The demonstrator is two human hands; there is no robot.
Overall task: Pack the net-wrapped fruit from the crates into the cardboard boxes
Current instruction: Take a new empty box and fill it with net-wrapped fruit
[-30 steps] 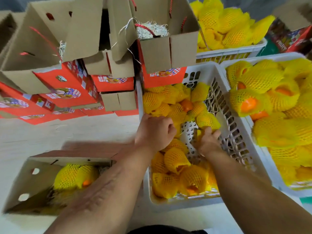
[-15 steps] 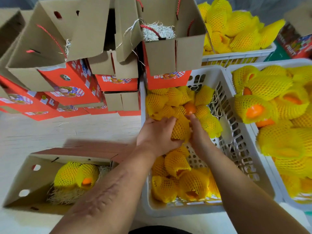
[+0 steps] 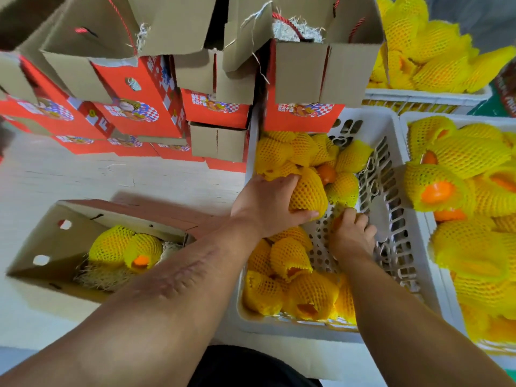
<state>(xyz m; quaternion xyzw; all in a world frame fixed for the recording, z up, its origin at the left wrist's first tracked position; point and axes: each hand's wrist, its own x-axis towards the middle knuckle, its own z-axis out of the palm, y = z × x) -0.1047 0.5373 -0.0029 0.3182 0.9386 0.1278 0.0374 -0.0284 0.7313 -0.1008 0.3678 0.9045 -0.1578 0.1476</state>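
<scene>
A white plastic crate [image 3: 282, 329] in front of me holds several orange fruits in yellow foam nets. My left hand [image 3: 265, 203] grips one net-wrapped fruit [image 3: 308, 189] near the crate's middle, fingers over its top and thumb under it. Just to the right and nearer me, my right hand [image 3: 352, 237] reaches down to the crate floor, its fingers curled round a second, mostly hidden fruit [image 3: 340, 216]. To my left an open cardboard box [image 3: 36, 248] lies on the floor. Two wrapped fruits [image 3: 111, 244] [image 3: 145, 251] rest on straw inside it.
A second white crate [image 3: 418, 120] heaped with wrapped fruit stands at the right, a third crate [image 3: 418, 96] behind it. Stacked red printed boxes [image 3: 134, 114] with raised flaps fill the back left. One open box with straw [image 3: 298, 30] stands behind the front crate.
Both hands were on one fruit half a second ago. Now my left hand holds it alone, and my right hand has dropped toward me onto another fruit at the crate floor.
</scene>
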